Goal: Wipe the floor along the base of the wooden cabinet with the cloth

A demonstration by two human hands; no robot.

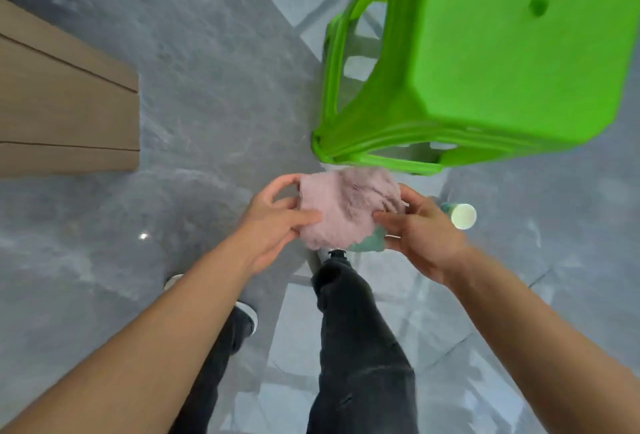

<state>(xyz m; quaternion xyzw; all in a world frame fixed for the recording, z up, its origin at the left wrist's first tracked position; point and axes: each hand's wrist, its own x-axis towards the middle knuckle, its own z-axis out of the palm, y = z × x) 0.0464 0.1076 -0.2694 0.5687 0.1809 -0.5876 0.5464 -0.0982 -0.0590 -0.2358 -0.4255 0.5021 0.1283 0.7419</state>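
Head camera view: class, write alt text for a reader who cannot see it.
Seen from above, a standing person's left hand and right hand hold a pink cloth over a grey floor. A green plastic stool stands ahead right; the wooden cabinet is at left.

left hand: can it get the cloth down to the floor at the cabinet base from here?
Probably yes. The left hand grips the pink cloth together with the right hand. The wooden cabinet stands to the left; bare grey floor lies between, and the green stool is off right.
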